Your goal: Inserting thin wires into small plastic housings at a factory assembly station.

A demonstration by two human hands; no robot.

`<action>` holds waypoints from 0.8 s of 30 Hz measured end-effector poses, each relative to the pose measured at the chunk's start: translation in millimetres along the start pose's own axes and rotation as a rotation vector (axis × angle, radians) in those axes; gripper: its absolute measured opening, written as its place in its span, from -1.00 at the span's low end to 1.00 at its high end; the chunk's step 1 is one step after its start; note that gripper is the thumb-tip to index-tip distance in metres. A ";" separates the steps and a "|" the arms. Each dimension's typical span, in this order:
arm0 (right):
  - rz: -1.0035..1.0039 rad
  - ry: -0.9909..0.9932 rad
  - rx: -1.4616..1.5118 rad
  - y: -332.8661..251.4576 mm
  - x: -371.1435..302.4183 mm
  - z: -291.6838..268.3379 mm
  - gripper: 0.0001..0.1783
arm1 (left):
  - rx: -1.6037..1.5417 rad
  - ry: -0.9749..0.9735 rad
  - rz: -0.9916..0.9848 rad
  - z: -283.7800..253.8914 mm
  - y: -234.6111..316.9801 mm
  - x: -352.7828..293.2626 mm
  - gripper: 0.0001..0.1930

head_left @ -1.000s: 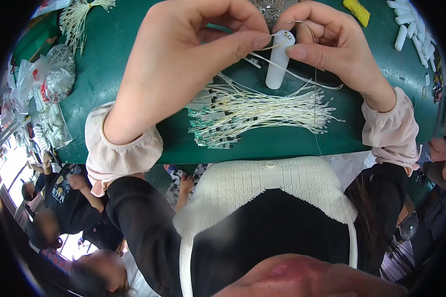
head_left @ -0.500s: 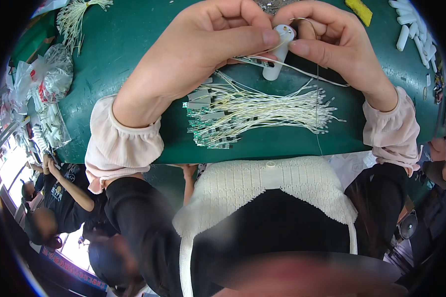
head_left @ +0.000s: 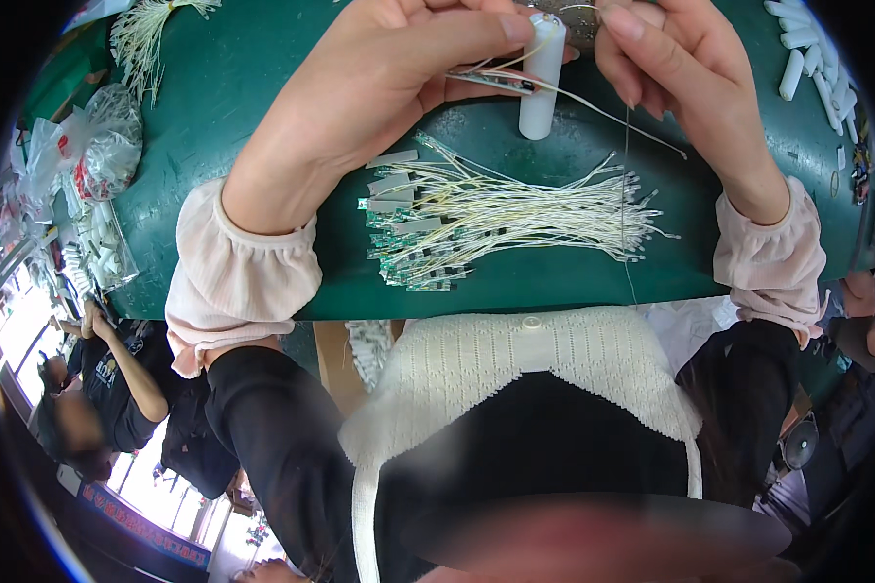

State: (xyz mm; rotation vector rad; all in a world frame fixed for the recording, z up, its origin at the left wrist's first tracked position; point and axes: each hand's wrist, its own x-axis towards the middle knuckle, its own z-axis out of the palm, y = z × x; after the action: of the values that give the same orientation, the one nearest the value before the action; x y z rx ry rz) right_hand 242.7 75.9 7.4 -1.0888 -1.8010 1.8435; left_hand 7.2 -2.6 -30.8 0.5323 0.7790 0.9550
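Note:
My left hand [head_left: 374, 92] is closed around a white cylindrical cell [head_left: 542, 83], held upright with its top end by my thumb. Between the same fingers sits a small circuit board [head_left: 496, 82]; its white lead [head_left: 617, 119] trails right past the cell. My right hand [head_left: 681, 73] is raised to the right of the cell, fingers curled, with a thin wire [head_left: 628, 155] at its fingertips that hangs down over the table edge. Below both hands lies a bundle of wired circuit boards [head_left: 544, 214], green boards at the left, wire tips at the right.
White cylinders [head_left: 817, 58] are piled at the far right. Another wire bundle [head_left: 156, 39] and plastic bags [head_left: 102, 155] lie at the left of the green table [head_left: 214, 92]. Behind the cell is a greyish dish [head_left: 583, 34]. A co-worker [head_left: 122, 379] is at the lower left.
The cell has moved up a little and stands more upright in my left hand. My right hand has drawn away to the right from the cell's top. A box now shows below the table edge.

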 end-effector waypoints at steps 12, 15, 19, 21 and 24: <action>-0.059 -0.036 0.052 10.8 -0.2 9.7 -0.84 | 0.089 -0.571 0.502 -32.4 -14.7 39.3 -0.95; -0.076 -0.022 0.061 12.5 0.9 10.8 -0.84 | 0.067 -0.564 0.491 -33.5 -15.0 39.9 -0.95; -0.062 -0.015 0.064 9.1 0.7 12.8 -0.85 | 0.065 -0.588 0.516 -29.4 -12.1 40.1 -0.96; -0.062 -0.022 0.068 10.0 0.9 13.1 -0.85 | 0.049 -0.581 0.501 -29.5 -11.9 39.4 -0.96; -0.063 -0.022 0.081 11.1 0.9 13.7 -0.85 | 0.066 -0.571 0.487 -29.4 -11.8 38.9 -0.96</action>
State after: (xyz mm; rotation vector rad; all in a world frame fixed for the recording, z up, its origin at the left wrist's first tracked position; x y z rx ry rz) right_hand 235.3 65.6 -4.8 -0.9750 -1.7365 1.8804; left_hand 3.8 27.6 -70.8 1.0265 0.1615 1.1456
